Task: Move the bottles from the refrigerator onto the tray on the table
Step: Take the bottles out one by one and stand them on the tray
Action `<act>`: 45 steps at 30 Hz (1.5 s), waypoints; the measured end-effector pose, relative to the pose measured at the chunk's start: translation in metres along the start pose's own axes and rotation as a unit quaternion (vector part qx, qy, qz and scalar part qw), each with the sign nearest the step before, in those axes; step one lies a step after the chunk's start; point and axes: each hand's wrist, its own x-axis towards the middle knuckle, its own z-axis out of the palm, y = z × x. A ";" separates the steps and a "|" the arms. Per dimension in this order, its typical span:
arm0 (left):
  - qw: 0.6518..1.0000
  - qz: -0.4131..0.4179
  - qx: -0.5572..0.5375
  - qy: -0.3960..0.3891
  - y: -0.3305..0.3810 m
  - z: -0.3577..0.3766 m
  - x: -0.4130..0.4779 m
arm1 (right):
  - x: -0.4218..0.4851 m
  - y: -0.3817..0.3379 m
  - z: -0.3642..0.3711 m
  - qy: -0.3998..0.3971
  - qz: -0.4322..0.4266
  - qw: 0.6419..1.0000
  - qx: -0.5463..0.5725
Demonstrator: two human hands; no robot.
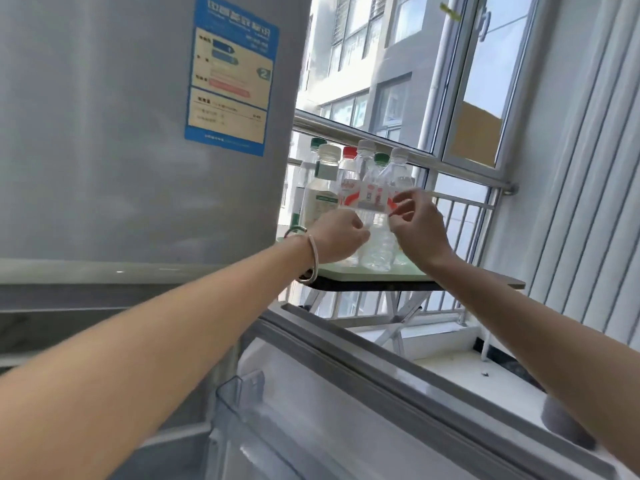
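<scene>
Several bottles stand together on a pale green tray [401, 274] on a small folding table [491, 283] by the window. They include a milky white bottle [320, 199], a red-capped bottle [348, 168] and green-capped bottles [381, 159]. At the front stands a clear water bottle [378, 244] with a red and white label. My left hand [341, 237] is curled against its left side. My right hand [419, 230] pinches it at the label from the right. The bottle's base rests on the tray.
The grey refrigerator [138, 133] fills the left, with a blue label on its side. Its open door [363, 375] with a clear plastic door shelf [242, 393] lies under my arms. A metal window railing [450, 199] runs behind the table.
</scene>
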 end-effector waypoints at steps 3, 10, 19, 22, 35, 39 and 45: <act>0.999 -0.042 0.017 0.009 -0.011 -0.034 -0.032 | -0.019 -0.048 0.015 -0.164 -0.054 0.985 -0.014; 0.919 -0.295 0.101 -0.242 -0.080 -0.101 -0.132 | -0.079 -0.141 0.114 -0.573 -0.013 0.818 -0.045; 0.862 -0.410 0.216 -0.205 -0.227 -0.106 -0.249 | -0.195 -0.187 0.319 -0.685 -0.090 0.719 -0.075; 0.862 -0.420 0.252 -0.129 -0.261 -0.090 -0.273 | -0.223 -0.183 0.377 -0.688 -0.160 0.697 -0.122; 0.861 -0.433 0.265 -0.037 -0.354 -0.052 -0.310 | -0.281 -0.128 0.498 -0.690 -0.109 0.705 -0.121; 0.860 -0.434 0.267 -0.023 -0.358 -0.051 -0.322 | -0.293 -0.124 0.504 -0.660 -0.060 0.747 -0.065; 0.859 -0.444 0.254 -0.022 -0.361 -0.052 -0.329 | -0.303 -0.114 0.478 -0.538 -0.091 0.832 -0.097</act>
